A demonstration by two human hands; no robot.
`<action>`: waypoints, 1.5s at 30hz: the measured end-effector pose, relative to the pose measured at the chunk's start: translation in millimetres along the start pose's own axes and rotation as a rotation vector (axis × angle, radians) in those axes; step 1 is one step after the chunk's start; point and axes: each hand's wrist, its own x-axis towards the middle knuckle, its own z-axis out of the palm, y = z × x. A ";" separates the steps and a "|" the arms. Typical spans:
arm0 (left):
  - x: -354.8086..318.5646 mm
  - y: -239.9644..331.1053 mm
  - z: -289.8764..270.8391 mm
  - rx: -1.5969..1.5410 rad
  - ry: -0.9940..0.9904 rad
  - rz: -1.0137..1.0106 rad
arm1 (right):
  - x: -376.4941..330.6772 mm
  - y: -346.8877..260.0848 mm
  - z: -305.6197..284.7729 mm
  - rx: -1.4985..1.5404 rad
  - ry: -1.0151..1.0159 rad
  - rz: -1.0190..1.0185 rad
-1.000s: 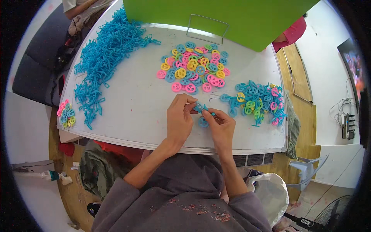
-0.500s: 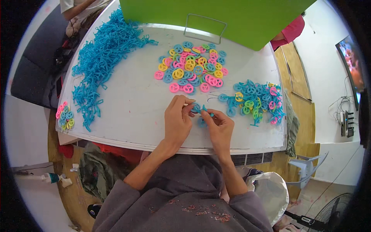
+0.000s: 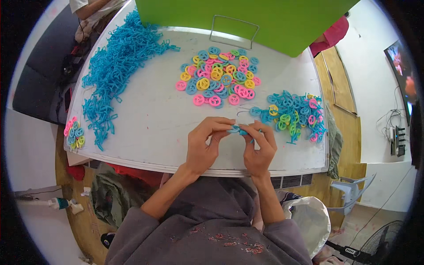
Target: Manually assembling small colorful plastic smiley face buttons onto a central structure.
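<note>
Both hands were above the near part of the tabletop [image 3: 163, 115], somewhat to the right of the middle of its near edge. The left hand [image 3: 204, 145] was closed with thumb and fingertips on a small blue part [image 3: 233, 129], and the right hand [image 3: 260, 146] was grasping this same part from the other side, so the two hands almost met. The fingers covered most of it, therefore I cannot tell its full shape, or whether it was one piece or two joined pieces. A little blue plastic showed also under the fingers of the right hand.

Along the left edge of the tabletop, up toward the far left corner, lay a long heap of blue clips [image 3: 118, 59]. In the near left corner there was a small group of wheels [image 3: 75, 134] in pink, blue and yellow-green. A bigger pile of coloured wheels [image 3: 216, 79], in pink, yellow, blue and green, was spread in the middle, toward the far edge. Near the right edge lay a heap of mixed pieces [image 3: 295, 115], where wheels and blue clips were seen together.

At the far edge stood a green panel [image 3: 251, 22], with a metal wire frame [image 3: 234, 32] in front of it. Behind the panel, on the right, a red sleeve [image 3: 333, 34] of another person was visible.
</note>
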 end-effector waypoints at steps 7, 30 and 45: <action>-0.4 10.6 0.0 0.051 -0.001 0.012 | 5.6 -5.7 -9.7 0.014 -0.080 -0.120; 36.0 -16.3 -206.3 1.511 0.281 -0.147 | 14.1 104.0 -118.9 -0.460 0.130 0.318; 28.1 2.1 -140.4 1.124 0.015 0.204 | -13.6 70.2 -111.8 -0.542 0.525 0.144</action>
